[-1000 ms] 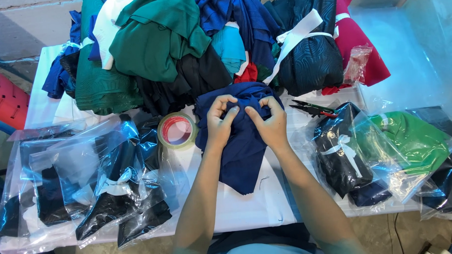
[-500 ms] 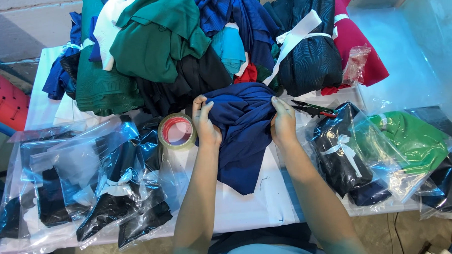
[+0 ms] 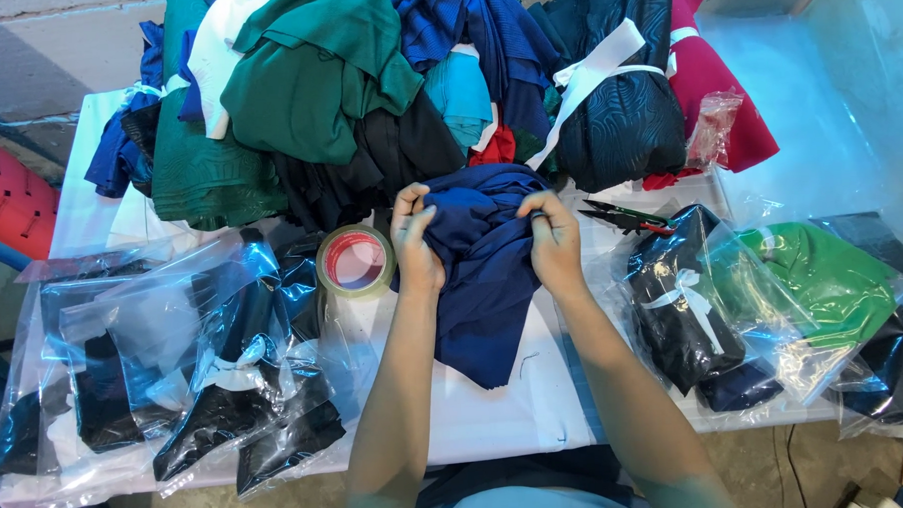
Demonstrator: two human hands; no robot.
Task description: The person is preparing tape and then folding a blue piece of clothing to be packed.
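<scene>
Both hands on the navy cloth (image 3: 487,273), which lies bunched on the white desk (image 3: 497,413) in front of me, its upper end against the heap of mixed fabric (image 3: 316,98), its lower end trailing toward the near edge.

Left hand (image 3: 414,247): grip clenched on the cloth's left upper fold, fingers curled into it. Right hand (image 3: 551,242): grip clenched on the right upper fold, thumb and fingers pinching.

Around them: tape roll (image 3: 356,261) just beside the left hand, touching the cloth's edge. Scissors (image 3: 625,218) near the right hand, blades pointing toward it. Bagged dark bundles (image 3: 206,373) to the left, bagged green piece (image 3: 823,281) to the right.

Risks, as I judge them: a pull to the right could drag the cloth or my knuckles onto the scissors' points. A tug upward could snag the heap and bring loose pieces down. The tape roll could get nudged off its spot by the left wrist.

Against half a second ago: the hands have drawn closer together, the right one moved inward from the cloth's far edge, and the cloth is more gathered between them.
</scene>
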